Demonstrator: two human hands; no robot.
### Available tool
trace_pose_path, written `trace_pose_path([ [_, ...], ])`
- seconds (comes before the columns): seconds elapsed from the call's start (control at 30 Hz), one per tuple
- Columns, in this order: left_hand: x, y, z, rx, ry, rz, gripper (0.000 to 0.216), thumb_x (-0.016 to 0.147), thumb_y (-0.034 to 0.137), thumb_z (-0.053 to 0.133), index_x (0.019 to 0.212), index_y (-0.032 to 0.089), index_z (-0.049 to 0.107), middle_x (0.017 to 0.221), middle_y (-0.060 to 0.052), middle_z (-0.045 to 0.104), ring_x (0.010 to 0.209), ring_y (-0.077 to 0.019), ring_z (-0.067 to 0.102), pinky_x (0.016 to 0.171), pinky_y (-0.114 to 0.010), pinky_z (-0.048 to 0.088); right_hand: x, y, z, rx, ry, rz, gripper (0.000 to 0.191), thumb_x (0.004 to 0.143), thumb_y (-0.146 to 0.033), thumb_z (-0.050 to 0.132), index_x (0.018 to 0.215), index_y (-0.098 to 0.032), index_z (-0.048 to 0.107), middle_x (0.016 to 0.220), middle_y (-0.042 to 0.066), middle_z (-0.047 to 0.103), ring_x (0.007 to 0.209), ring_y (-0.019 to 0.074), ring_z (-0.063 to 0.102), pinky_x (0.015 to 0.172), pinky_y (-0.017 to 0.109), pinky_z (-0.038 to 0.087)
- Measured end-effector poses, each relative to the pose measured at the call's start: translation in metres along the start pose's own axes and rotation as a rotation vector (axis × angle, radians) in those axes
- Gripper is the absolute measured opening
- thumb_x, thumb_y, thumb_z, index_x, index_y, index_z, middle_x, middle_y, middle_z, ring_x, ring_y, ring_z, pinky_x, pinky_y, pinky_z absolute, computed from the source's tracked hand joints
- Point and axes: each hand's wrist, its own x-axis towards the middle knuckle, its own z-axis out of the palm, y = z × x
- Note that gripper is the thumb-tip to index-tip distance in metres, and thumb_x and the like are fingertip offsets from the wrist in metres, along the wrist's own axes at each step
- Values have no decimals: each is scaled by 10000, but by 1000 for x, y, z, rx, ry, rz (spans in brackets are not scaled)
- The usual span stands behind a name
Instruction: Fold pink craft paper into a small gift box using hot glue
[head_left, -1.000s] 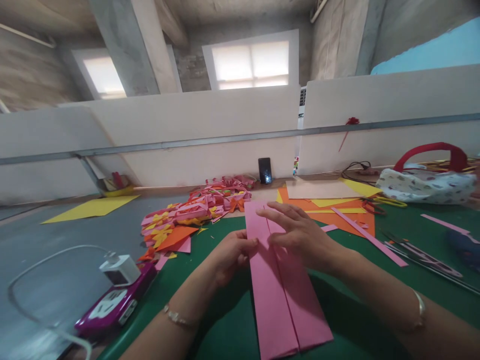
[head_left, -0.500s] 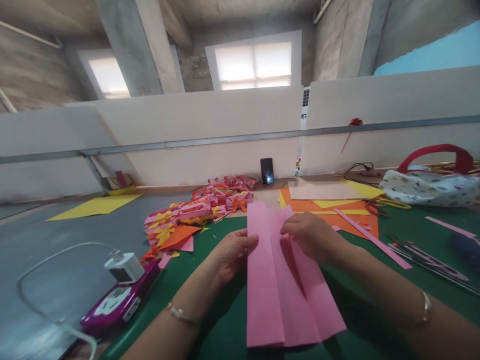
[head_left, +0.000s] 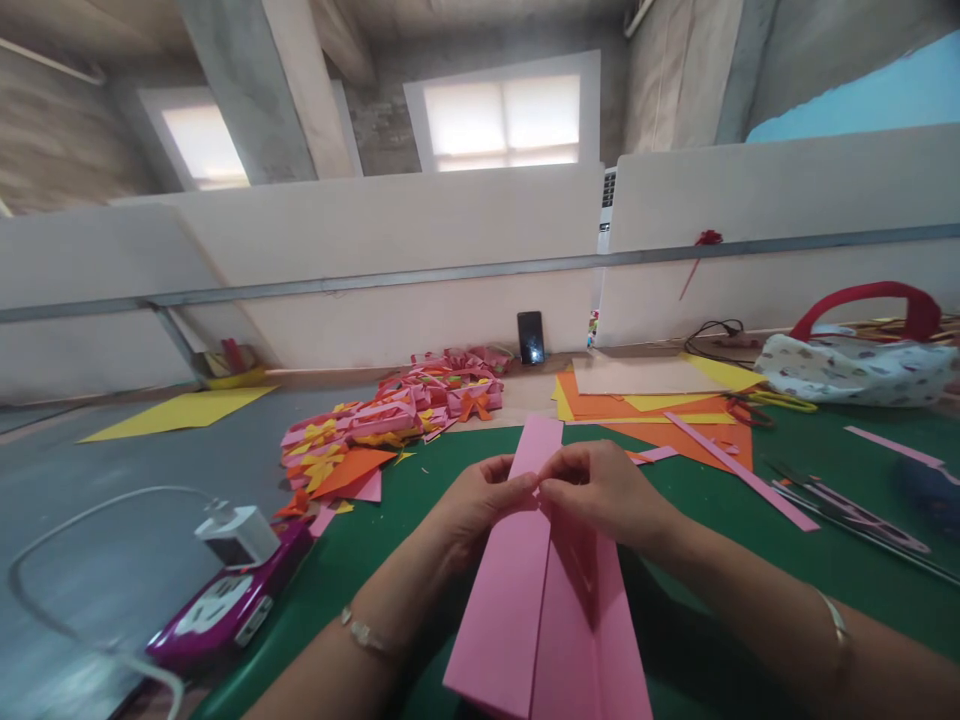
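Note:
A long pink folded paper runs from the bottom edge up the green mat, its folds raised off the surface. My left hand pinches the paper's left side near the far end. My right hand pinches it just to the right, fingertips almost meeting those of the left. Both hands are closed on the sheet.
A heap of pink, yellow and orange folded paper pieces lies at the back left. Orange and yellow sheets lie behind. A magenta power strip with a white plug is at left. Scissors, pink strips, a phone and a bag are nearby.
The paper was flat under my right palm, then opened into pleats. Now both hands have drawn together and pinch the folds at the far end, lifting the sheet.

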Motion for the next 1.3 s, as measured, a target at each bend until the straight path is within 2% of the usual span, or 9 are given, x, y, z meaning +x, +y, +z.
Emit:
trace_pose_path([
  [0.23, 6, -6, -1, -5, 6, -13, 469, 509, 272, 817, 910, 123, 624, 760, -76, 672, 649, -201, 639, 626, -307, 492, 1, -1, 2, -61, 46, -11, 122, 650, -143, 501, 628, -147, 621, 582, -7, 599, 554, 98, 502, 490, 197, 360],
  [0.47, 7, -9, -1, 20, -10, -11, 468, 516, 314, 812, 901, 112, 637, 778, -96, 671, 662, -195, 637, 628, -295, 485, 0, -5, -1, -80, 38, -83, 106, 629, -90, 491, 592, -153, 569, 535, -40, 527, 523, 80, 455, 477, 190, 320],
  [0.77, 6, -3, -2, 46, 30, -38, 471, 562, 312, 787, 966, 140, 618, 692, -58, 661, 532, -137, 593, 530, -248, 455, 4, 3, -5, -221, 148, -178, 109, 651, -95, 515, 593, -159, 580, 576, -29, 561, 543, 87, 470, 502, 202, 335],
  [0.93, 6, -2, -2, 20, 70, -28, 393, 581, 293, 775, 897, 119, 619, 694, -64, 657, 567, -150, 608, 548, -251, 465, 2, -1, -5, -139, 86, -222, 161, 708, -116, 521, 708, -175, 672, 687, -5, 660, 623, 100, 541, 565, 210, 375],
  [1.13, 5, -4, 1, 57, 51, 3, 424, 577, 324, 776, 917, 125, 617, 769, -86, 676, 609, -182, 632, 576, -279, 477, 1, -6, -1, -69, 51, -113, 140, 702, -127, 520, 679, -145, 657, 617, 0, 628, 565, 93, 517, 514, 201, 367],
  [1.3, 8, -6, 2, 135, 88, 68, 458, 547, 360, 787, 901, 124, 614, 805, -88, 679, 596, -169, 631, 558, -258, 472, 2, -5, -2, 131, 23, 41, 81, 655, -151, 545, 644, -132, 623, 590, -12, 580, 539, 85, 494, 491, 192, 371],
])
